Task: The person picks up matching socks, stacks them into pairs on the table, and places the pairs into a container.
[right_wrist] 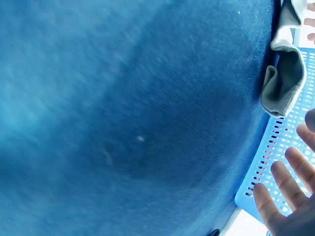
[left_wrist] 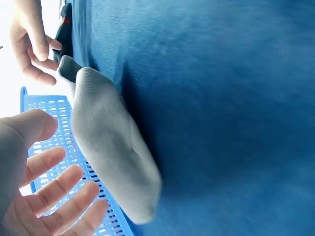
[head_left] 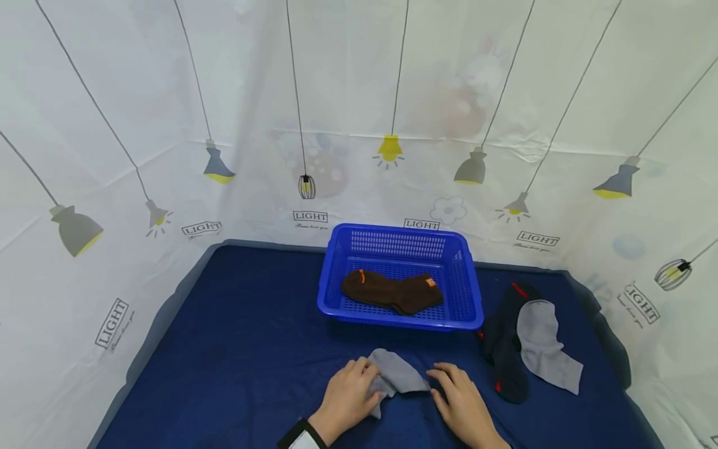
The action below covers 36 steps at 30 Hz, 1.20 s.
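A grey sock (head_left: 395, 372) lies on the dark blue cloth, between my two hands. My left hand (head_left: 349, 390) is at its left end, and in the head view the fingers overlap the fabric. The left wrist view has that hand's fingers (left_wrist: 66, 189) spread and relaxed beside the grey sock (left_wrist: 113, 142). Beside the sock's right end is my right hand (head_left: 460, 402), its fingers loosely bent and holding nothing. From the right wrist, the open cuff of the sock (right_wrist: 285, 81) shows, apart from the spread fingers (right_wrist: 288, 187).
Behind the hands stands a blue plastic basket (head_left: 401, 321) with brown socks (head_left: 381, 290) inside. To its right, black socks with red marks (head_left: 507, 349) lie beside another grey sock (head_left: 544, 343). A white curtain printed with lamps (head_left: 359, 112) surrounds the cloth-covered surface (head_left: 241, 349).
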Motion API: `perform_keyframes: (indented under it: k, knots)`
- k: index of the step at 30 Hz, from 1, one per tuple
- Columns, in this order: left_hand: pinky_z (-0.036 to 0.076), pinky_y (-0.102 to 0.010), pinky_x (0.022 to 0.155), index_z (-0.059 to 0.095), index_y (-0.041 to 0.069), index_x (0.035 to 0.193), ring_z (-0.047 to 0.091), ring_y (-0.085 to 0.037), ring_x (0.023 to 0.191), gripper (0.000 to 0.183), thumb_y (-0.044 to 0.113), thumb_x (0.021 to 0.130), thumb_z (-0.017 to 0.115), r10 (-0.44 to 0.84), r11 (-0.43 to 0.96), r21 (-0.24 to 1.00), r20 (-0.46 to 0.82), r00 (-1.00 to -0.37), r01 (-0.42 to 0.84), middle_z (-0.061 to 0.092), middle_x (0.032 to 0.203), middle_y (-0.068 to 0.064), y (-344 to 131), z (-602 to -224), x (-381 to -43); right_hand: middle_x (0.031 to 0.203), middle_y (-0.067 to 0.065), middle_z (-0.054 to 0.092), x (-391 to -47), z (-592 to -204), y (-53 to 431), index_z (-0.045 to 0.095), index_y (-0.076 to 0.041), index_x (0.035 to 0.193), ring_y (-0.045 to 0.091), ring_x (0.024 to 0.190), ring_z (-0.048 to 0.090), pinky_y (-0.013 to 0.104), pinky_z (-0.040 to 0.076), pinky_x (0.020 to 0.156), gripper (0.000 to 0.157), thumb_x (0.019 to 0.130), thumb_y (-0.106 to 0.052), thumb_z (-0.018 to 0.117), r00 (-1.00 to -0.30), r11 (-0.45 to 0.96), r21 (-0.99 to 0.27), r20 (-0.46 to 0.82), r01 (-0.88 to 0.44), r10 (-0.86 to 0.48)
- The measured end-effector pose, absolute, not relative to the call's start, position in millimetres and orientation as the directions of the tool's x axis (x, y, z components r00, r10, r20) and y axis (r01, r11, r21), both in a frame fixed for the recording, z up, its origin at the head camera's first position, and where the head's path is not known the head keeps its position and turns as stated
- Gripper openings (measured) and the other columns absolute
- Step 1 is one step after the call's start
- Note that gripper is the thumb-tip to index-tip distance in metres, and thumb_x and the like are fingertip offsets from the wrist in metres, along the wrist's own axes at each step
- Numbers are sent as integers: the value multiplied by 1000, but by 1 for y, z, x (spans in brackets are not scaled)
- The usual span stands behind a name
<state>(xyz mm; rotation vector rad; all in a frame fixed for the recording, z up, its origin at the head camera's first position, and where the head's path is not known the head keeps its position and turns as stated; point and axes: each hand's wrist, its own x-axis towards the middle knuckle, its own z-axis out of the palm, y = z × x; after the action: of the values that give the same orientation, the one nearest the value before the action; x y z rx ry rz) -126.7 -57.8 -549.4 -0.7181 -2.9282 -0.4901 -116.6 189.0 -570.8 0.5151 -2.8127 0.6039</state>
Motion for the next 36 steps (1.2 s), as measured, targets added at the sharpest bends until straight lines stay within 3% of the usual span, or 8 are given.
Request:
perform_keyframes:
  k: [6, 10, 19, 25, 30, 36]
  knots:
    - [35, -20, 52, 60, 18, 87, 39, -5, 63, 17, 28, 77, 69, 425, 841, 308, 132, -895, 445, 46, 79, 7, -75, -553, -112, 114, 0, 56, -128, -571, 184, 62, -21, 111, 19, 98, 55, 38, 46, 76, 32, 80, -23, 69, -901, 841, -331, 224, -428, -370]
    - [29, -19, 50, 54, 19, 81, 31, -5, 59, 20, 30, 77, 70, 446, 837, 317, 77, -892, 446, 38, 74, 8, -80, -557, -102, 113, 0, 56, -135, -574, 182, 62, -22, 111, 19, 96, 56, 38, 46, 73, 34, 78, -23, 71, -883, 823, -323, 213, -467, -417]
    - [32, -19, 53, 57, 21, 88, 34, -7, 65, 25, 30, 72, 75, 477, 837, 279, 46, -878, 470, 42, 79, 6, -76, -568, -101, 105, -4, 55, -138, -582, 173, 60, -22, 110, 14, 87, 55, 32, 43, 64, 38, 74, -24, 74, -828, 782, -274, 210, -560, -520]
    - [29, -19, 50, 56, 20, 81, 32, -8, 59, 20, 18, 69, 72, 473, 852, 181, 132, -871, 491, 41, 74, 6, -75, -572, -105, 96, -5, 52, -138, -583, 165, 59, -22, 104, 12, 81, 51, 30, 42, 62, 33, 74, -20, 74, -835, 801, -241, 210, -548, -509]
    - [27, -20, 48, 52, 19, 76, 33, -8, 56, 21, 14, 67, 71, 475, 857, 130, 173, -863, 498, 41, 70, 6, -76, -572, -107, 90, -5, 51, -141, -583, 161, 59, -21, 95, 12, 75, 51, 29, 42, 60, 23, 76, -15, 71, -843, 813, -235, 233, -533, -485]
    - [28, -20, 48, 54, 19, 75, 39, -9, 57, 21, 13, 64, 70, 488, 855, 69, 225, -843, 513, 45, 69, 6, -79, -572, -109, 83, -6, 47, -143, -582, 164, 57, -19, 88, 11, 69, 48, 27, 40, 57, 22, 73, -11, 72, -819, 801, -213, 297, -559, -492]
